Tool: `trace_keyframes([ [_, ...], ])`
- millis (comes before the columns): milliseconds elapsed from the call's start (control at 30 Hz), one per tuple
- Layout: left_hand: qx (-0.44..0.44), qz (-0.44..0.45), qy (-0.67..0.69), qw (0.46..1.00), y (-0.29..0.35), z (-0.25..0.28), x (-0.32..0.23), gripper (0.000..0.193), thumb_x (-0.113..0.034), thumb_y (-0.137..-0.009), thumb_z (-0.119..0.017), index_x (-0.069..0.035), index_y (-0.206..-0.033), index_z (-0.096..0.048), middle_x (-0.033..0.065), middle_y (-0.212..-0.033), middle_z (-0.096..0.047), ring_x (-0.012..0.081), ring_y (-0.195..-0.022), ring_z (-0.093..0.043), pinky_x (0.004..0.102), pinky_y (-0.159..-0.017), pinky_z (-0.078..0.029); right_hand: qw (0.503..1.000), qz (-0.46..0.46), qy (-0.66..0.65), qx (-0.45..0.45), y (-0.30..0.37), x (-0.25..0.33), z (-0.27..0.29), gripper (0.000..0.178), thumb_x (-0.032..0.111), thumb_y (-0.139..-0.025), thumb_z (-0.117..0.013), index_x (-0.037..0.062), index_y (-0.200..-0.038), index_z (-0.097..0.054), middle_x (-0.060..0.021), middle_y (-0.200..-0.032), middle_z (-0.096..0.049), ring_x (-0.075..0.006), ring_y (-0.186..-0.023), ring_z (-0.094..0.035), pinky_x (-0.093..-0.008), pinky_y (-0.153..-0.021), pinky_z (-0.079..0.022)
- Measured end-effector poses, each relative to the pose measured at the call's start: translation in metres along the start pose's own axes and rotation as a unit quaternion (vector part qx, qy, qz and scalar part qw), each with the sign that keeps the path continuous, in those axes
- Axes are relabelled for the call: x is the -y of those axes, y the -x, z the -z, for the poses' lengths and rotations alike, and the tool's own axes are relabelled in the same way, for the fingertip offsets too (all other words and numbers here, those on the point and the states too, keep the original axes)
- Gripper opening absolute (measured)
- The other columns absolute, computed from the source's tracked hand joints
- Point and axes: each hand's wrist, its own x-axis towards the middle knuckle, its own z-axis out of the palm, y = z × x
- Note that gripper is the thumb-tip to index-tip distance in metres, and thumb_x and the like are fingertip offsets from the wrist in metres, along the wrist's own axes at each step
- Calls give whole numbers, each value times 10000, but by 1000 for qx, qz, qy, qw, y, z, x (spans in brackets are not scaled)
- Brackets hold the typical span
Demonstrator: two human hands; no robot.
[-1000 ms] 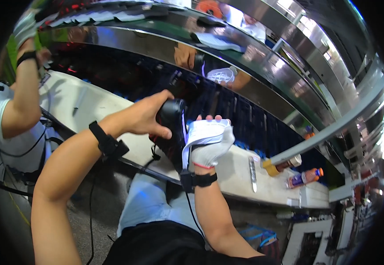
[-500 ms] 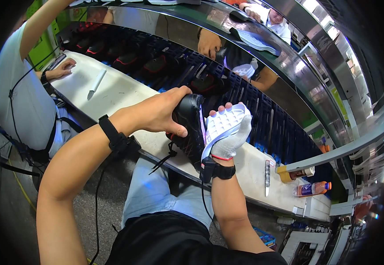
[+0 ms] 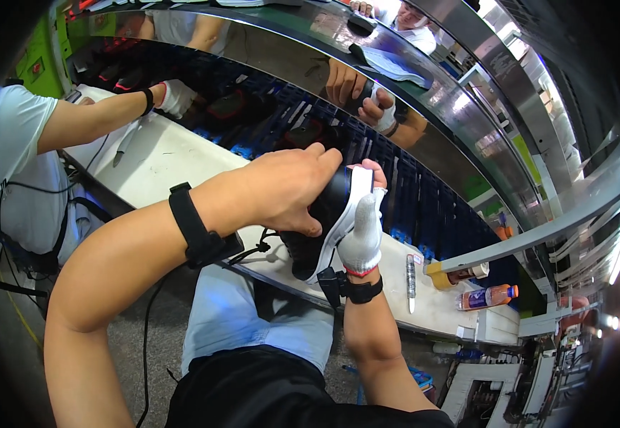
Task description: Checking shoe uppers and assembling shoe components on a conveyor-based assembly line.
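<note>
Over the pale bench edge, my left hand [image 3: 297, 187] grips the heel end of a black shoe upper [image 3: 304, 250], thumb toward me and fingers over the far side. Dark laces hang by it. My right hand [image 3: 362, 234], in a white glove with some bare fingertips, clasps a white shoe sole [image 3: 359, 187] from the right. The sole lies against the bottom of the upper along its length, its side wall toward me. Part of the upper is hidden behind my left hand.
A dark slatted conveyor [image 3: 431, 189] with black shoes runs beyond the bench [image 3: 153, 171]. A pen-like tool [image 3: 411, 282] and a bottle [image 3: 488, 297] lie at right. At left, a co-worker's gloved hand [image 3: 174, 98] reaches over the conveyor. Another white sole [image 3: 395, 64] rests on the upper belt.
My right hand has turned the sole and brought it against the upper; its patterned inside no longer shows. The co-worker's arm has reached forward to the conveyor. The view has shifted slightly.
</note>
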Motion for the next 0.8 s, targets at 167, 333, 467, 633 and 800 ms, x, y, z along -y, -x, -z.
trace_keyframes([
  [167, -51, -38, -25, 998, -1, -9, -41, 796, -416, -728, -992, 33, -1245, -586, 216, -1147, -644, 426, -1083, -702, 489, -936, -601, 998, -24, -18, -54, 21, 28, 2, 931, 706, -1000, -715, 122, -1627, -353, -73, -1506, -513, -254, -1438, -532, -436, -1235, -436],
  [333, -115, -106, -40, 987, -5, -33, -73, 793, -414, -710, -995, 10, -1247, -595, 149, -1087, -626, 335, -985, -696, 442, -836, -589, 998, -30, 5, -61, 48, 56, 22, 1074, 827, -966, -631, 77, -1677, -340, -120, -1553, -511, -285, -1466, -531, -459, -1257, -415],
  [467, -127, -134, -49, 982, 1, -39, -91, 768, -373, -694, -994, 6, -1237, -603, 137, -1103, -633, 318, -989, -695, 418, -842, -589, 994, -56, 37, -86, 59, 88, 10, 1018, 787, -1013, -573, 58, -1691, -361, -169, -1533, -579, -314, -1459, -558, -458, -1264, -420],
  [633, -92, -142, -46, 984, 5, -35, -92, 746, -346, -699, -988, -13, -1251, -613, 126, -1145, -645, 313, -1039, -685, 429, -895, -581, 928, -79, 357, -75, 82, 101, 13, 771, 518, -1124, -552, 17, -1671, -343, -187, -1634, -496, -293, -1471, -531, -446, -1272, -386],
  [800, -26, -243, -91, 965, 31, 15, -75, 963, -317, -703, -991, -115, -1544, -569, 156, -1470, -574, 386, -1320, -578, 498, -1139, -503, 965, 153, 189, -96, 154, 50, 4, 990, 260, -834, -973, 34, -1618, -413, -225, -1523, -554, -358, -1395, -603, -490, -1199, -473],
])
